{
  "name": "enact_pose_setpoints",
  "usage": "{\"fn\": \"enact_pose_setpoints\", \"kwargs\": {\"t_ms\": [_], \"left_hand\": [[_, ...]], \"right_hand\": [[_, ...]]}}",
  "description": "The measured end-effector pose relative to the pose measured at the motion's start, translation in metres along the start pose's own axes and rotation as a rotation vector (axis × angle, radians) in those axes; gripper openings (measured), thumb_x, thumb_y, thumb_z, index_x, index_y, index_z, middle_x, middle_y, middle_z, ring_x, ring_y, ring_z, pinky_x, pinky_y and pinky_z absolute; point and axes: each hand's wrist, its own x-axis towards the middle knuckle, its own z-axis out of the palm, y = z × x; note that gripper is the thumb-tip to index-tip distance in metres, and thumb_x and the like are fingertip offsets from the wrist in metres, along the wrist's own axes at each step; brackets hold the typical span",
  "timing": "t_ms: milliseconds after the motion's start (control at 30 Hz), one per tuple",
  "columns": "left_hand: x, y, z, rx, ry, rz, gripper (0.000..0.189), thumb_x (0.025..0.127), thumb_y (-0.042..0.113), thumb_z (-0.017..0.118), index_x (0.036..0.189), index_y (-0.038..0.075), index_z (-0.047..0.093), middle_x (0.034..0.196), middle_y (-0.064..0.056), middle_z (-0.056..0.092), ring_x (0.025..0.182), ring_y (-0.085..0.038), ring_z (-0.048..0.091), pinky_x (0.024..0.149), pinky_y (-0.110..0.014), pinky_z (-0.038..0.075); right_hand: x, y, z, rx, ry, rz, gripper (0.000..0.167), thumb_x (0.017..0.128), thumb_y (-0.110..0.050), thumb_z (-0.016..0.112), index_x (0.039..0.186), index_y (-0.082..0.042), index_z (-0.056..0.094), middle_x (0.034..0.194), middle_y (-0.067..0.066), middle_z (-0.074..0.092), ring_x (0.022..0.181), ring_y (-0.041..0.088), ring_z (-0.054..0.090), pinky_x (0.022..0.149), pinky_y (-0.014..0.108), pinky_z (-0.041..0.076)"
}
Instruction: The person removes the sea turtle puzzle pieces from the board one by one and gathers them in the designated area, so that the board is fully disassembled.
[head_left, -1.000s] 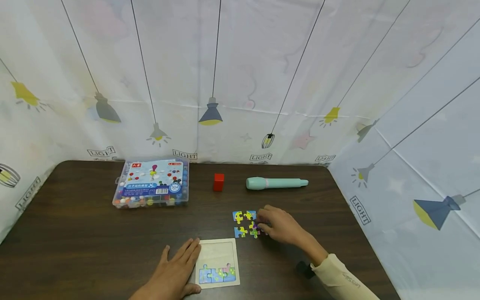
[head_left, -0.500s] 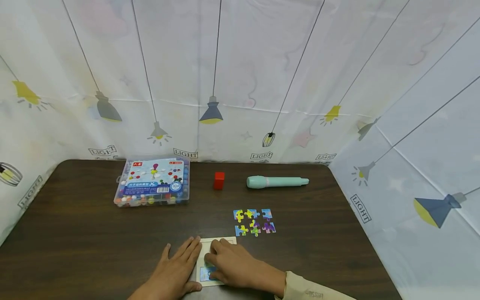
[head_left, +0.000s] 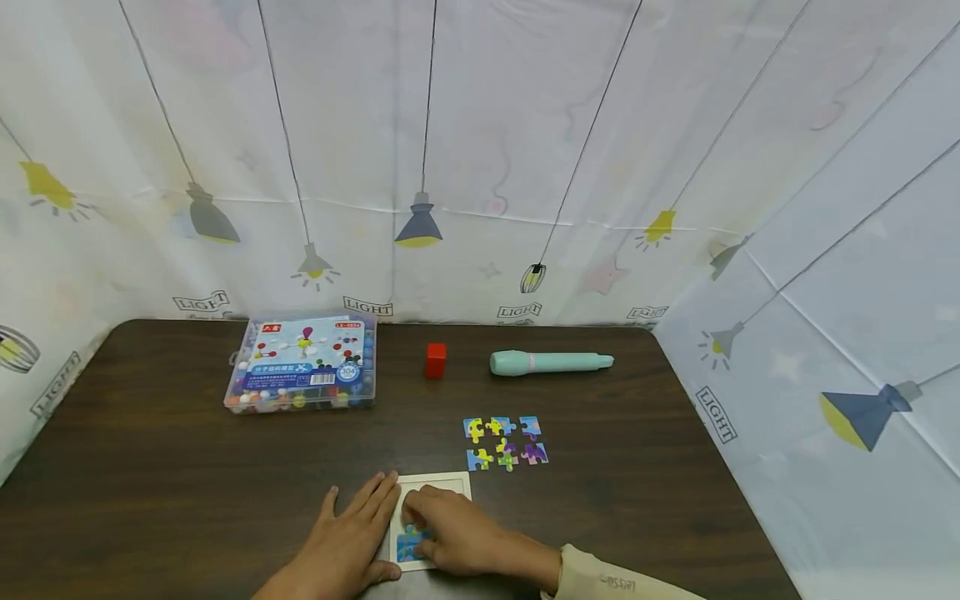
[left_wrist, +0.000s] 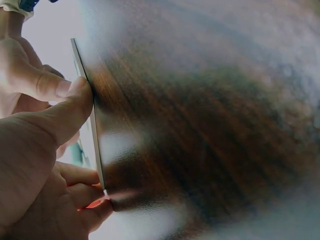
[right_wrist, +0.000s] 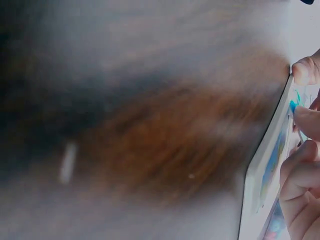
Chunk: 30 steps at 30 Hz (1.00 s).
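Note:
A square, pale wooden puzzle tray [head_left: 442, 477] lies on the dark table. My left hand [head_left: 347, 537] rests flat at its left side, fingers straight, with the fingertips and thumb against its edge. My right hand [head_left: 456, 529] is over the tray with curled fingers, covering much of it. A blue puzzle piece [right_wrist: 293, 106] is pinched at the thumb tip in the right wrist view. Blue puzzle pieces [head_left: 406, 547] show at the tray's lower left; the rest of that row is hidden. The left wrist view has my left thumb [left_wrist: 75, 107] touching the tray's edge.
Several loose puzzle pieces [head_left: 506, 454] lie in two rows beyond the tray, to the right. Farther back are a red block [head_left: 436, 361], a mint-green pen-shaped object [head_left: 551, 362] and a clear box of colored balls [head_left: 300, 367]. A printed curtain [head_left: 480, 167] hangs behind the table.
My right hand has moved from the loose pieces leftward and down onto the tray, uncovering the right-hand loose pieces. Since then it has shifted only slightly. My left hand has stayed beside the tray.

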Motion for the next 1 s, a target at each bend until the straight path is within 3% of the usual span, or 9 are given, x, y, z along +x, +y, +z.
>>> {"fn": "enact_pose_setpoints", "kwargs": {"t_ms": [267,433,667,833,1000], "left_hand": [[0.000,0.000,-0.001,-0.009,0.004,0.006,0.100,0.086,0.058,0.073,0.157,-0.001,0.035,0.167,-0.016,0.026,0.152,-0.037,0.026,0.106,-0.083,0.018],[0.001,0.001,0.001,0.001,-0.001,-0.005,0.100,0.085,0.058,0.073,0.157,0.000,0.036,0.166,-0.016,0.027,0.152,-0.037,0.027,0.107,-0.082,0.018],[0.000,-0.002,0.002,0.003,-0.006,-0.027,0.100,0.084,0.056,0.075,0.157,0.000,0.035,0.166,-0.016,0.027,0.152,-0.036,0.027,0.109,-0.080,0.017],[-0.002,-0.005,0.003,-0.017,0.005,-0.022,0.100,0.084,0.054,0.077,0.157,-0.001,0.035,0.166,-0.017,0.028,0.152,-0.037,0.027,0.110,-0.079,0.018],[-0.004,-0.006,0.002,-0.028,0.010,-0.017,0.099,0.085,0.053,0.077,0.157,-0.001,0.035,0.166,-0.017,0.028,0.152,-0.037,0.027,0.110,-0.078,0.018]], "right_hand": [[-0.002,0.004,0.000,0.218,0.046,-0.014,0.019,0.089,-0.008,0.079,0.092,-0.015,0.061,0.080,-0.012,0.061,0.064,-0.005,0.050,0.062,0.014,0.047],[-0.005,0.009,-0.020,0.375,0.097,0.021,0.017,0.091,-0.008,0.078,0.089,-0.013,0.062,0.080,-0.011,0.061,0.070,-0.003,0.055,0.064,0.017,0.050],[-0.018,0.047,-0.051,0.281,0.224,0.088,0.015,0.092,-0.007,0.076,0.089,-0.014,0.064,0.082,-0.010,0.061,0.072,0.004,0.056,0.065,0.023,0.050],[-0.029,0.074,-0.052,0.243,0.216,0.115,0.016,0.091,-0.005,0.076,0.088,-0.011,0.062,0.077,-0.009,0.059,0.066,0.003,0.052,0.062,0.023,0.048],[-0.032,0.077,-0.045,0.171,0.194,0.150,0.016,0.091,-0.006,0.078,0.088,-0.010,0.063,0.075,-0.009,0.058,0.067,0.003,0.052,0.061,0.023,0.048]]}}
